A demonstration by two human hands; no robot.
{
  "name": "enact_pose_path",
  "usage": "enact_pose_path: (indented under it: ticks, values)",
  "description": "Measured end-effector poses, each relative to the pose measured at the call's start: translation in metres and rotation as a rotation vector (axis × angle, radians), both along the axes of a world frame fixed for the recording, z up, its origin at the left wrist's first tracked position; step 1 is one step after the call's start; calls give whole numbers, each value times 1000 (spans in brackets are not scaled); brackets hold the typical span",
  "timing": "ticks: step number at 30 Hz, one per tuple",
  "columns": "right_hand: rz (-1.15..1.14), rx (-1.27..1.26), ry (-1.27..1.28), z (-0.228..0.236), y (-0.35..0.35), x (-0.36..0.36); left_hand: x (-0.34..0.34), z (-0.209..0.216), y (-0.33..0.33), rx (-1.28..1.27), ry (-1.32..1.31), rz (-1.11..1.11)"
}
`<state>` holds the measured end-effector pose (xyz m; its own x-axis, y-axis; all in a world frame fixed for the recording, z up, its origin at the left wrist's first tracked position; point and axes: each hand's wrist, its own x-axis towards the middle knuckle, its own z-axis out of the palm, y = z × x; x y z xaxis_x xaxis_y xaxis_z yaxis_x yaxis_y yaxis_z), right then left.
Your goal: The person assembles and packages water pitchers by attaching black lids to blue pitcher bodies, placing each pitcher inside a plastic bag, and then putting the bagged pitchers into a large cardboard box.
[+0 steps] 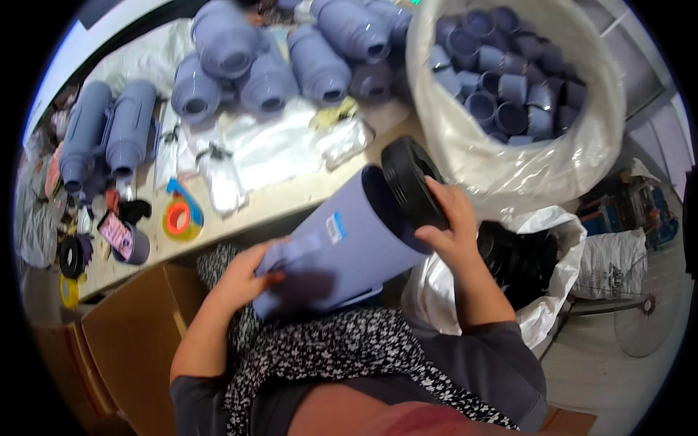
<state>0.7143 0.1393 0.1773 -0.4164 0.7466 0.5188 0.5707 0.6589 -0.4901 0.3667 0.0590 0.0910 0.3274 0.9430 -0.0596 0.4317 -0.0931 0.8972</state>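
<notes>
A large lilac flask body (327,251) lies tilted across my lap, its wide open end up and to the right. My left hand (247,275) is closed around its lower left part, thumb along the side. A small blue and white label (336,227) is stuck on its wall. In my right hand (452,221) is a black round cap (407,178) with a ridged rim, gripped at its edge. The cap stands at the flask's open end, partly covering it; whether the two touch I cannot tell.
Several lilac flasks (320,65) lie along the table's back (283,207). At right, a plastic sack (465,174) holds lilac cups (512,89); below it, a white bag (563,232) holds black parts. A tape dispenser (182,214), phone (116,234) and cardboard box (142,330) are at left.
</notes>
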Motion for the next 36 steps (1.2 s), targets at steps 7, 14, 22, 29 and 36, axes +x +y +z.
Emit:
enact_pose_path:
  ticks: [7,14,22,29,36]
  values:
    - [213,18,11,1,-17,-9,2,6,-10,-88,-59,37]
    - [172,-101,54,-1,-14,-11,3,7,-3,-166,-67,55]
    - [139,-280,23,-7,-7,-15,6,22,-2,-168,14,3]
    - [49,-454,41,-15,-2,-33,23,15,-17,89,178,-33]
    - [-13,-516,236,-48,1,-25,8,8,-10,-12,31,-133]
